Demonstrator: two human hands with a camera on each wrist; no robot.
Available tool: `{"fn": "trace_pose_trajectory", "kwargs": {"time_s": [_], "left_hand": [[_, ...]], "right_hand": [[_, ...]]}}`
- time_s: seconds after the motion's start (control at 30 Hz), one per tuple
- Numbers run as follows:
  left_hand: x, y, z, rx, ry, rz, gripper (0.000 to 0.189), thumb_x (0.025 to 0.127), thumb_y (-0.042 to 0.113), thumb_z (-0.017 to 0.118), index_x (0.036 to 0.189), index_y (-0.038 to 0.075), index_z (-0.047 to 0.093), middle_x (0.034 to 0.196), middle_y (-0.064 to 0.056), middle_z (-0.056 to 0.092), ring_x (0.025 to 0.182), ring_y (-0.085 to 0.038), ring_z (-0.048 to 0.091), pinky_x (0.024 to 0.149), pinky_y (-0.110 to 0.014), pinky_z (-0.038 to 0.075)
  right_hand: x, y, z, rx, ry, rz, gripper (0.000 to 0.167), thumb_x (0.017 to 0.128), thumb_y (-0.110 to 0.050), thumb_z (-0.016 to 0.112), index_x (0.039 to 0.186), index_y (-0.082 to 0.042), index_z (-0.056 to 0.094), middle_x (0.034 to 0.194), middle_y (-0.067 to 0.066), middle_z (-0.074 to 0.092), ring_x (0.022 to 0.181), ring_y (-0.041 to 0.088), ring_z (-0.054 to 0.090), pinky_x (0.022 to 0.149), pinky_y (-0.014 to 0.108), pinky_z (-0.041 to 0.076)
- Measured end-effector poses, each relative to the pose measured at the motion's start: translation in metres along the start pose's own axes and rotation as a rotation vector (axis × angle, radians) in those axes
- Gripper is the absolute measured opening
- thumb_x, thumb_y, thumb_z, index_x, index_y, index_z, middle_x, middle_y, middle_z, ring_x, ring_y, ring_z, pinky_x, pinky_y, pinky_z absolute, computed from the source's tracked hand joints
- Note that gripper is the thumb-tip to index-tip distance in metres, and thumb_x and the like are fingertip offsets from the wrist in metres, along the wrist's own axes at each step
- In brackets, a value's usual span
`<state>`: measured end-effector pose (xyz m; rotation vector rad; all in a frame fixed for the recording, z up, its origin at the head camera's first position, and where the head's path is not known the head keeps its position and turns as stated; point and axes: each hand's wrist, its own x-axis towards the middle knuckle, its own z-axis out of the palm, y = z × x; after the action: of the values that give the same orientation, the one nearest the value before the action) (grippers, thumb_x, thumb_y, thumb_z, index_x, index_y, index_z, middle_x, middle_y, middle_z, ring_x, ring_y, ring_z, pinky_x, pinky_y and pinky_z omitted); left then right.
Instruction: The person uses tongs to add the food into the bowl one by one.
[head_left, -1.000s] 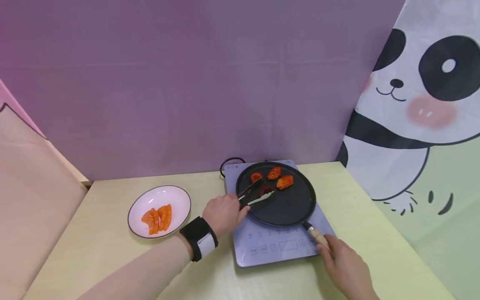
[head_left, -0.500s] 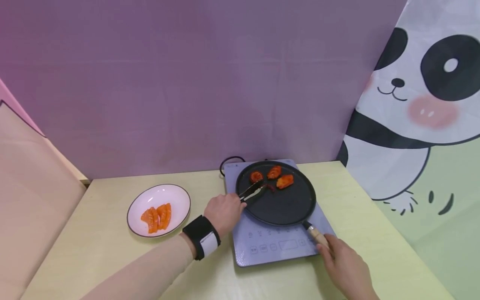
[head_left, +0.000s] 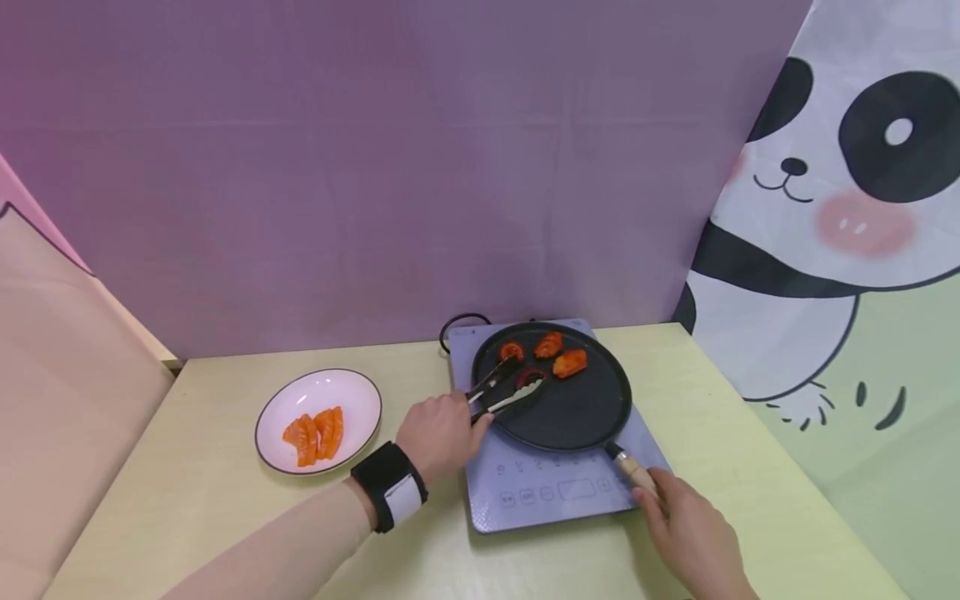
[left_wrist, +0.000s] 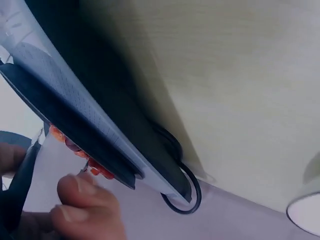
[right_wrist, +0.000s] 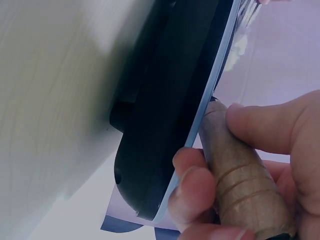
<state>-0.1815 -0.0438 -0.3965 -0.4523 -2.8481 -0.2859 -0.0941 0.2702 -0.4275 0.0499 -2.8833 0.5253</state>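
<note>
My left hand (head_left: 438,437) holds a pair of tongs (head_left: 514,397) over the left side of a round black frying pan (head_left: 585,412). The tongs' arms stand apart, one on each side of a dark red piece of food (head_left: 529,377) in the pan. Close by lie a round red piece (head_left: 512,351) and two orange-red pieces of food (head_left: 570,363), which look like chicken wings. With my right hand (head_left: 693,529) I grip the pan's wooden handle (right_wrist: 245,180); in the right wrist view the thumb lies along its top and the fingers curl underneath.
Under the pan is a flat grey induction cooker (head_left: 551,508), its black cord (head_left: 461,317) looping behind. To the left, a white dark-rimmed plate (head_left: 341,392) carries several orange salmon slices (head_left: 315,437). A purple cloth (head_left: 360,208) hangs behind the wooden table (head_left: 420,550).
The tongs were spread a second ago, then nearly closed at the dark red piece, and now stand apart again. My left hand has drawn back slightly left. The right hand keeps its place.
</note>
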Motion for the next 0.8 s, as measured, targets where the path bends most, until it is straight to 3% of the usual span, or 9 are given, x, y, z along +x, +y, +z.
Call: {"fn": "trace_pose_trajectory", "kwargs": {"time_s": [0.23,0.4,0.63,0.8], "left_hand": [[-0.013,-0.009,-0.002,0.019,0.086,0.012,0.055,0.088,0.059,0.057,0.078,0.005,0.052,0.057,-0.001,0.045,0.043,-0.014,0.044,0.038,-0.031,0.035],[-0.027,-0.014,-0.010,0.009,0.088,0.017,0.055,0.086,0.061,0.058,0.074,0.008,0.048,0.056,0.000,0.042,0.041,-0.013,0.040,0.037,-0.028,0.032],[-0.052,-0.019,-0.017,0.064,0.100,0.038,0.055,0.087,0.059,0.058,0.077,0.006,0.051,0.057,0.000,0.041,0.040,-0.013,0.037,0.037,-0.026,0.030],[-0.072,-0.024,-0.021,0.064,0.067,-0.007,0.055,0.086,0.059,0.060,0.078,0.005,0.053,0.058,-0.001,0.043,0.041,-0.013,0.037,0.038,-0.026,0.030]], "right_hand": [[0.000,0.000,0.000,-0.003,-0.002,0.002,0.026,0.091,-0.028,0.065,0.108,-0.008,0.062,0.072,-0.001,0.054,0.062,0.017,0.049,0.052,0.040,0.040],[0.001,-0.001,-0.001,-0.003,-0.003,0.003,0.027,0.091,-0.028,0.065,0.109,-0.008,0.062,0.073,-0.001,0.055,0.062,0.017,0.050,0.052,0.040,0.041],[0.001,-0.002,-0.001,-0.004,-0.007,0.001,0.026,0.091,-0.028,0.064,0.108,-0.008,0.061,0.073,-0.001,0.054,0.062,0.017,0.050,0.052,0.040,0.040],[0.000,-0.001,-0.001,-0.003,0.000,-0.001,0.026,0.091,-0.028,0.065,0.107,-0.008,0.062,0.075,0.000,0.056,0.063,0.018,0.051,0.054,0.042,0.042]]}}
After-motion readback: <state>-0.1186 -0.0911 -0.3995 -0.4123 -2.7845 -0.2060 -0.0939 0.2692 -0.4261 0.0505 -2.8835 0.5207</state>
